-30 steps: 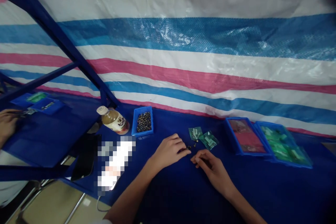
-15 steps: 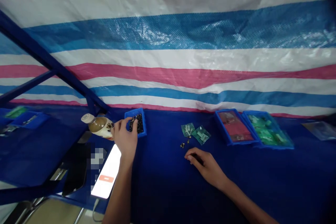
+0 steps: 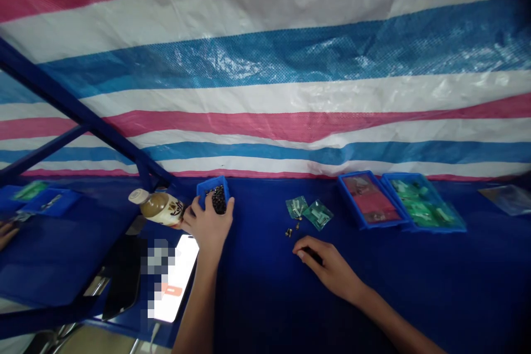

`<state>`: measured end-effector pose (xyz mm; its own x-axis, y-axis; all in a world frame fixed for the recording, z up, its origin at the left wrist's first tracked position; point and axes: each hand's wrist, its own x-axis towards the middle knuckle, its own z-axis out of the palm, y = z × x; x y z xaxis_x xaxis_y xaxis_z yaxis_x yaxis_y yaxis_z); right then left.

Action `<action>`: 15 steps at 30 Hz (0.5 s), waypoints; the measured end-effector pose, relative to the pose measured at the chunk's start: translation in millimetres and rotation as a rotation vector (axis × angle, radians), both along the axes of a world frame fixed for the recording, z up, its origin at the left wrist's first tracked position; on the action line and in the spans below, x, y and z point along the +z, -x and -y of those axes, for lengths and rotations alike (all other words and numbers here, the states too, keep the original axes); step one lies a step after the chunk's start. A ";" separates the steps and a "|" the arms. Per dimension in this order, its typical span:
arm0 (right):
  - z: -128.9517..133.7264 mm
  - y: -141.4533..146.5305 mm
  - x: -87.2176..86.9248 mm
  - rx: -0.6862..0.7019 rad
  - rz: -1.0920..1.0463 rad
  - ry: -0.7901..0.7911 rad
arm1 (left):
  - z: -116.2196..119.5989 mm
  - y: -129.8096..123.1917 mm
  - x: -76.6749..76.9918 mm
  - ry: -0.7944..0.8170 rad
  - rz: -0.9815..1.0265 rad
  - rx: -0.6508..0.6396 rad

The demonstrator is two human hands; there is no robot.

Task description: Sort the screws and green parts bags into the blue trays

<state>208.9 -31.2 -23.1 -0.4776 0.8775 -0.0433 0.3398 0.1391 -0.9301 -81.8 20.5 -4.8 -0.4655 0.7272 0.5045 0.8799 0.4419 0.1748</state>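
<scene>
**A:** Widest view?

**B:** Striped tarp point(image 3: 265, 66) behind, blue table cover point(image 3: 265, 298) below, blue frame bar point(image 3: 83, 116) slanting across the left corner.

**A:** Along the back of the table?

**B:** Towards the right, a blue tray with a reddish lining point(image 3: 369, 199), then a blue tray of green bags point(image 3: 423, 204), then a clear bag point(image 3: 506, 199) near the right edge. Left of those, two green packets point(image 3: 307, 211) side by side, touching, loose on the cover.

**A:** Left hand point(image 3: 207, 224)?

**B:** Over a small blue tray point(image 3: 202, 188) of dark parts point(image 3: 218, 200), fingers curled down at the heap, palm edge just beside a bottle point(image 3: 157, 207). Half-closed grip; anything inside it impossible to tell.

**A:** Right hand point(image 3: 327, 268)?

**B:** Low on the cover, near a few loose parts point(image 3: 288, 231). Narrow pinch on a dark bit point(image 3: 313, 255), too small to name.

**A:** Done and left, going by the layout?

**B:** Heap in the small tray still sizeable, green bags plentiful in their tray, only two packets and a few parts out on the cover.

**A:** Hard to make out?

**B:** Heap partly behind the left hand. Phone point(image 3: 174, 282) pixelated in places. Another person's hand point(image 3: 6, 234) cut off at the left edge. Packet contents unclear.
</scene>
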 end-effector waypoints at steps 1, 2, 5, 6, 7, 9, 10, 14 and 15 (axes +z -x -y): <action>0.0 -0.2 -0.9 0.003 -0.001 -0.004 | 0.2 -3.1 0.2 0.024 0.019 0.010; -0.1 -0.4 -1.9 0.007 -0.002 -0.007 | 0.3 -5.3 0.8 0.046 0.042 0.008; -0.5 -0.4 -4.7 0.014 -0.006 -0.015 | 0.4 -8.7 3.6 0.087 0.104 -0.106; -0.6 -0.3 -5.2 0.016 -0.007 -0.017 | 0.2 -9.5 4.5 0.090 0.122 -0.170; -0.7 -0.2 -5.4 0.018 -0.006 -0.018 | -0.2 -10.2 5.3 0.088 0.140 -0.228; -0.7 0.0 -5.2 0.023 -0.003 -0.019 | -1.3 -11.8 6.0 0.067 0.169 -0.282; -0.7 0.0 -4.9 0.025 -0.001 -0.020 | -1.8 -12.3 6.1 0.050 0.177 -0.280; -0.9 -0.2 -3.8 0.028 0.003 -0.027 | -3.3 -11.8 5.4 0.002 0.187 -0.283; -1.0 -0.2 -3.5 0.029 0.001 -0.028 | -3.4 -11.0 5.3 -0.005 0.195 -0.287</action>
